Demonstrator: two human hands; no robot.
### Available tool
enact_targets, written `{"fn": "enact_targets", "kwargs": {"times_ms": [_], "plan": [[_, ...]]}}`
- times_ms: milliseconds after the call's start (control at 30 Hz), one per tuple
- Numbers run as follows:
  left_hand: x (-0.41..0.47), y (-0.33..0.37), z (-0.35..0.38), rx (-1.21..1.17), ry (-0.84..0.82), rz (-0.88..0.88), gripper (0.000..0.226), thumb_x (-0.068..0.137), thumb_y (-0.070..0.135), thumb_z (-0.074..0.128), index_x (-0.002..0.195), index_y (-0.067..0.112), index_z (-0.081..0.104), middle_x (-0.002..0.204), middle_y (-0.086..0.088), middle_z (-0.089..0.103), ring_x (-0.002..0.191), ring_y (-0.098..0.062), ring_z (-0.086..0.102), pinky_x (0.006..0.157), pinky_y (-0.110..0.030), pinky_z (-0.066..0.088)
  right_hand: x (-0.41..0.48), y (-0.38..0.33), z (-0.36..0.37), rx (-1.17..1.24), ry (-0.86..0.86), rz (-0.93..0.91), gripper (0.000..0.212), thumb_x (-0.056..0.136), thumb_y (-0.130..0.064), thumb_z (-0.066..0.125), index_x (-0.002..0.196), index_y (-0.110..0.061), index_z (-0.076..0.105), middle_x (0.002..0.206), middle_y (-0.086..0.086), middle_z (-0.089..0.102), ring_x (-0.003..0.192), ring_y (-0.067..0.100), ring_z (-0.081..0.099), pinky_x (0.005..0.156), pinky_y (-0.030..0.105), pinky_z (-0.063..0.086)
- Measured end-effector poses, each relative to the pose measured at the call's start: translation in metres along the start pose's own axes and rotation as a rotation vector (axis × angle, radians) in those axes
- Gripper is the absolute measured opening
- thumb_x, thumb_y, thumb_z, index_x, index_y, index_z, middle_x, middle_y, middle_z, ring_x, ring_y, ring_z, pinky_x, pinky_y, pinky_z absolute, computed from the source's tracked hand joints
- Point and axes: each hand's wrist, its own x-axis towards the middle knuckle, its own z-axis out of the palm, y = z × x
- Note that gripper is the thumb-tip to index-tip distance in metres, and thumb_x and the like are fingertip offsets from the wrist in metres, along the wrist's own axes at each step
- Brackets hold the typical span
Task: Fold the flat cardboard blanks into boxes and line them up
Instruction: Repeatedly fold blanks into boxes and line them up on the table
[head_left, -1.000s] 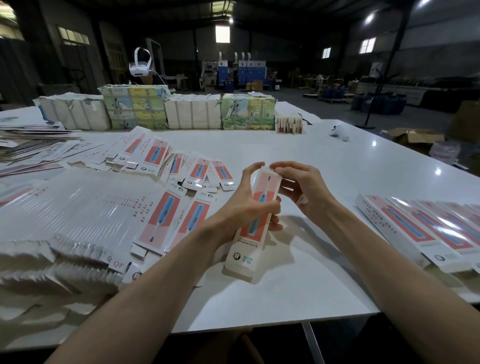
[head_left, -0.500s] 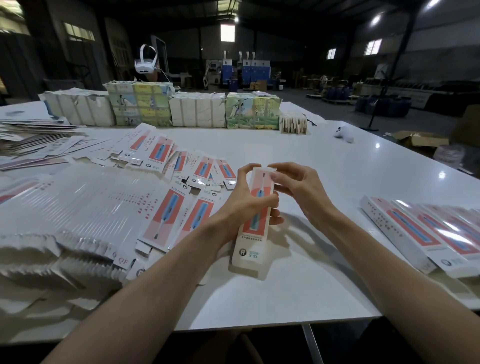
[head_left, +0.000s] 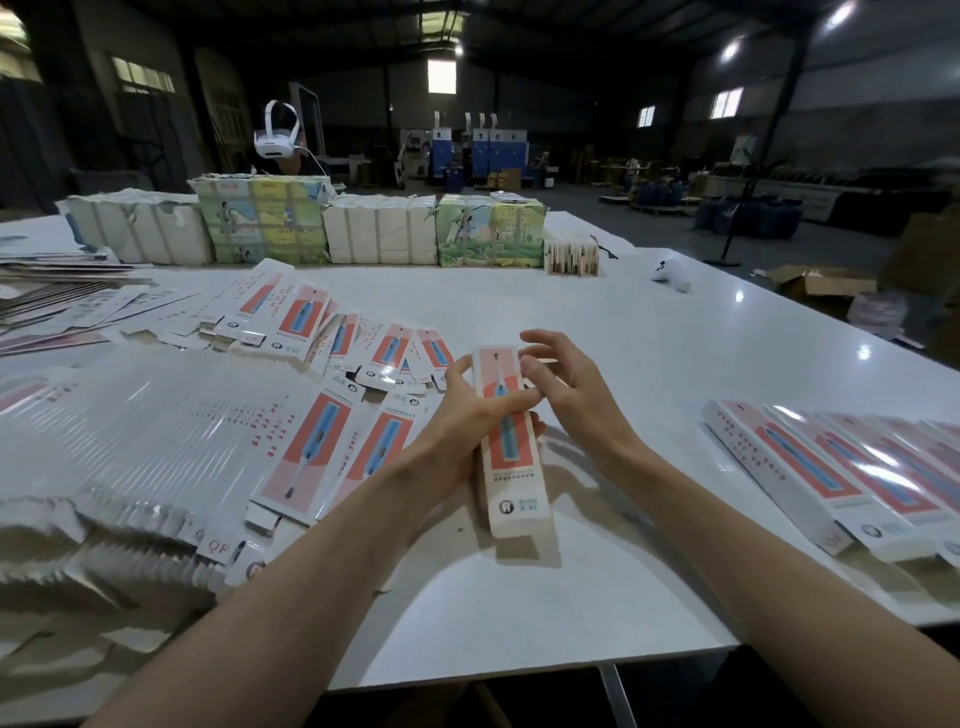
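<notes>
Box (head_left: 511, 467) already formed, held low over table (head_left: 675, 364), centre front. Left hand (head_left: 467, 415) fingers wrapped round its middle. Right hand (head_left: 566, 389) fingers loosely spread, tips pushing far-end flap, likely last fold. Finished boxes (head_left: 831, 467) lined up right. Big pile of flat blanks (head_left: 156, 441) left, so most work remains.

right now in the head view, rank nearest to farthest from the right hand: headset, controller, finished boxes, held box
From the right hand:
1. held box, at its fingertips, centre
2. finished boxes, near right
3. controller, far right
4. headset, far back, left
</notes>
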Motion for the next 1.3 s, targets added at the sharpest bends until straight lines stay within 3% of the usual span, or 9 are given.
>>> {"fn": "enact_targets", "kwargs": {"times_ms": [167,267,400,600,700,800,900,1067,1300], "plan": [[-0.008,0.007,-0.002,-0.376,-0.075,0.003,0.044,0.101,0.038,0.061,0.133,0.007,0.057,0.119,-0.016,0.072,0.109,-0.031,0.075,0.100,-0.056,0.058,-0.003,-0.001,0.004,-0.180,-0.027,-0.116,0.023,0.112,-0.028,0.050,0.127,-0.021,0.067,0.117,0.000,0.062,0.098,-0.003,0.064,0.078,0.012,0.052],[-0.015,0.015,-0.001,-0.557,-0.189,-0.021,0.055,0.105,0.041,0.054,0.140,-0.001,0.056,0.128,-0.019,0.071,0.122,-0.033,0.069,0.102,-0.053,0.057,-0.007,0.001,0.011,-0.293,-0.102,-0.132,0.026,0.109,-0.040,0.054,0.125,-0.026,0.068,0.115,-0.005,0.057,0.100,0.001,0.062,0.082,0.014,0.049],[-0.016,0.016,-0.002,-0.561,-0.160,-0.032,0.070,0.105,0.045,0.053,0.149,-0.010,0.046,0.130,-0.028,0.058,0.135,-0.043,0.057,0.119,-0.052,0.042,-0.012,-0.005,0.020,-0.363,-0.134,-0.122,0.037,0.103,-0.052,0.061,0.127,-0.023,0.061,0.116,-0.005,0.047,0.105,0.006,0.059,0.093,0.023,0.049],[-0.010,0.015,0.003,-0.540,-0.221,-0.053,0.071,0.103,0.060,0.048,0.149,0.006,0.051,0.144,-0.028,0.059,0.131,-0.037,0.063,0.105,-0.050,0.056,-0.021,-0.021,0.008,-0.486,-0.107,-0.115,0.056,0.093,-0.049,0.076,0.135,-0.017,0.057,0.118,0.004,0.051,0.113,0.017,0.051,0.097,0.029,0.048],[-0.004,0.007,0.008,-0.273,-0.101,-0.020,0.059,0.105,0.060,0.049,0.138,0.013,0.062,0.126,-0.016,0.073,0.110,-0.026,0.074,0.089,-0.038,0.061,-0.028,-0.027,-0.008,-0.572,-0.019,-0.138,0.049,0.095,-0.037,0.074,0.138,-0.017,0.060,0.117,0.006,0.055,0.114,0.020,0.051,0.097,0.031,0.048],[-0.008,-0.007,0.003,0.276,0.032,0.127,0.021,0.104,0.037,0.061,0.122,0.028,0.069,0.109,-0.003,0.077,0.083,-0.014,0.075,0.064,-0.022,0.056,-0.035,-0.029,-0.038,-0.783,-0.015,-0.048,0.049,0.097,-0.036,0.069,0.140,-0.014,0.058,0.118,0.007,0.053,0.112,0.021,0.046,0.094,0.033,0.047],[-0.015,-0.013,-0.001,0.661,0.020,0.222,0.019,0.095,0.032,0.060,0.109,0.040,0.071,0.094,0.012,0.073,0.076,-0.008,0.072,0.058,-0.025,0.054,-0.049,-0.025,-0.066,-0.982,-0.036,0.116,0.047,0.101,-0.039,0.062,0.139,-0.013,0.053,0.125,0.007,0.049,0.118,0.022,0.042,0.097,0.035,0.043],[-0.021,-0.013,0.002,0.863,-0.070,0.284,0.012,0.100,0.039,0.061,0.105,0.039,0.072,0.086,0.014,0.069,0.076,-0.003,0.066,0.066,-0.023,0.047,-0.077,-0.011,-0.099,-1.493,-0.025,0.252,0.036,0.103,-0.029,0.049,0.136,-0.014,0.052,0.131,0.008,0.048,0.121,0.026,0.045,0.111,0.043,0.036],[-0.018,-0.014,0.001,0.892,-0.086,0.297,0.013,0.101,0.034,0.058,0.105,0.039,0.070,0.081,0.011,0.066,0.071,0.002,0.060,0.062,-0.021,0.040,-0.090,-0.009,-0.128,-1.583,-0.039,0.359,0.044,0.104,-0.035,0.057,0.143,-0.015,0.047,0.140,0.008,0.050,0.129,0.025,0.050,0.116,0.043,0.042]]}}
